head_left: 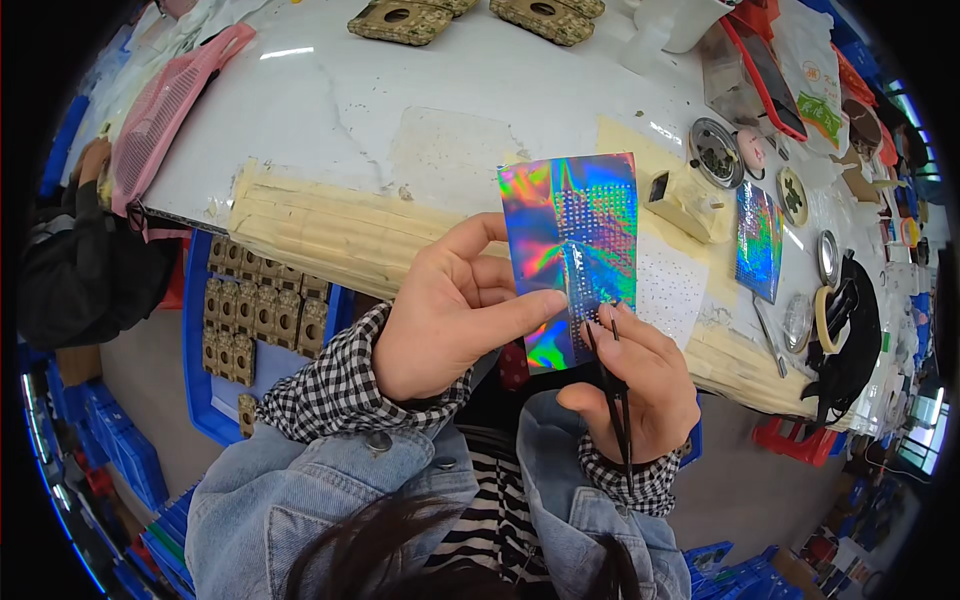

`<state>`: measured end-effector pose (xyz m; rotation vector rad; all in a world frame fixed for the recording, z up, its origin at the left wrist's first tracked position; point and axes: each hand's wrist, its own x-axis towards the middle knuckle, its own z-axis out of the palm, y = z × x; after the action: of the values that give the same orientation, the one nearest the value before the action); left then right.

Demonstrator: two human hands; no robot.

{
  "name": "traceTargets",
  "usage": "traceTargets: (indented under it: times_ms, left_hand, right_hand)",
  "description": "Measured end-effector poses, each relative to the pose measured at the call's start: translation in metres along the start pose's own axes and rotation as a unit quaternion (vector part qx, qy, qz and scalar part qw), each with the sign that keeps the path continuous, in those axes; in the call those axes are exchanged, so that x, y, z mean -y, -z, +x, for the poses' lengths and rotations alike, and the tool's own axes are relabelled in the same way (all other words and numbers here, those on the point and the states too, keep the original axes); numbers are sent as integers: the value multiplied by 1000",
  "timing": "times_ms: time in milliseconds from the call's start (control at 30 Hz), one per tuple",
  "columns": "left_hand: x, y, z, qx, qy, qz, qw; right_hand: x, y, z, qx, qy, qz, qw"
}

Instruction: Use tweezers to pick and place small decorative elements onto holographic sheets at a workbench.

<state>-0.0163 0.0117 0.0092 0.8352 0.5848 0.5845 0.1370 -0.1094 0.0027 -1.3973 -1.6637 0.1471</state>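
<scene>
My left hand (pixel 435 325) grips a shiny rainbow holographic sheet (pixel 540 210) by its left side, thumb across the front. Rows of small pale dots cover much of the sheet, which is held up off the table. Black tweezers (pixel 617 415) are in my right hand (pixel 655 395), their tips pointing up at the sheet's lower right part. Fingers of that hand also reach the sheet's lower right edge. Whether the tweezer tips pinch anything is too small to tell. Behind the sheet lies a white dotted paper (pixel 672 290).
Several camouflage-patterned cases (pixel 400 22) lie at the far edge, more in a blue tray (pixel 205 385) below left. On the right are a wooden block (pixel 685 208), a metal dish (pixel 717 155), another holographic sheet (pixel 757 245) and a tape roll (pixel 828 320). A person's hand (pixel 93 158) is near a pink basket (pixel 165 125).
</scene>
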Motion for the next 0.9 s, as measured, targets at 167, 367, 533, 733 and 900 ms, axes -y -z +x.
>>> traceTargets:
  times_ms: [167, 367, 533, 733, 900]
  left_hand:
    - [3, 1, 0, -6, -19, 13, 1000]
    - [3, 1, 0, -10, -15, 12, 1000]
    - [5, 0, 1, -12, -10, -11, 1000]
    - [6, 2, 1, -8, -8, -1, 1000]
    - [6, 0, 0, -8, -17, -9, 1000]
  right_hand:
    - [-8, 4, 8, -4, 59, 57, 997]
    - [-6, 10, 8, 33, 36, 61, 997]
    - [8, 12, 9, 33, -17, 7, 999]
    - [8, 0, 11, -15, -22, 1, 1000]
    - [4, -3, 9, -20, -31, 15, 999]
